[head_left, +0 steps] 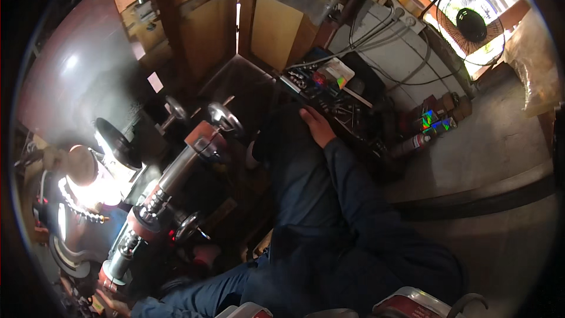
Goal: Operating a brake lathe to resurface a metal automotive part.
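My right hand [318, 126] rests on my raised right knee in dark trousers, its fingers lying along the cloth and holding nothing. My left hand [113, 304] reaches to the lower left, beside the red end [110, 277] of a machine tool. The left fingers are dim and partly cut off, so I cannot see whether they grip anything. From that end a bright metal shaft assembly [176, 169] runs up and right to a red block with a shiny handwheel [226, 119]. A second handwheel [188, 225] sits below the shaft.
A lit lamp area [97, 185] glares by a dark round wheel [116, 141]. Tools lie in a tray [347, 115] beyond my knee. A spray can [411, 145] stands right of it. Cables [376, 38] cross a white panel; a fan [471, 25] stands at the upper right.
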The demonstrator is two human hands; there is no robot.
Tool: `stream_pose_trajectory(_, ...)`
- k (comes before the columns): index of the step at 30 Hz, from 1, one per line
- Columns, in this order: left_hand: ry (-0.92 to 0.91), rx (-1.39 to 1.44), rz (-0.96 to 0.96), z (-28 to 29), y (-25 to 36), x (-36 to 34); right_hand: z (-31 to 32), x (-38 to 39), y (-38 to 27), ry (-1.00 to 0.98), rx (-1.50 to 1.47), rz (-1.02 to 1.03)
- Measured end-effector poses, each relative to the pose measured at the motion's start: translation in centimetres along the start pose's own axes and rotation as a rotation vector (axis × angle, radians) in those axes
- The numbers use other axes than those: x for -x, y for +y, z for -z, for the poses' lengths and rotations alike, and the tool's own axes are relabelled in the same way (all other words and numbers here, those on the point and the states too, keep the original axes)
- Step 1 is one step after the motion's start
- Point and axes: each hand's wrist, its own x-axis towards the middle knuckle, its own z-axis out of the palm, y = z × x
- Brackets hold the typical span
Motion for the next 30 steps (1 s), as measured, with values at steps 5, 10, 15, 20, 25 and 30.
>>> stream_pose_trajectory(5,-0.111,-0.013,0.105,-1.2,0.9,-4.2,2.8,0.2,4.2,-0.128,-0.257,0.029)
stream_pose_trajectory(10,-0.164,-0.051,0.036,-1.1,-1.8,-1.0,4.5,2.0,10.1,0.039,0.616,-0.081)
stream_pose_trajectory(15,-0.239,-0.039,-0.097,2.1,-0.1,-1.0,9.2,2.1,12.8,0.179,0.552,-0.111)
stream_pose_trajectory(20,-0.293,-0.059,-0.109,4.4,3.3,-0.6,12.7,2.0,11.1,0.352,0.502,-0.137)
stream_pose_trajectory(25,-0.197,-0.019,-0.036,8.6,3.2,3.8,18.7,0.7,10.6,1.098,0.900,-0.007)
stream_pose_trajectory(30,-0.053,0.027,-0.012,11.7,3.1,4.9,28.3,-0.8,11.9,0.723,0.867,-0.482)
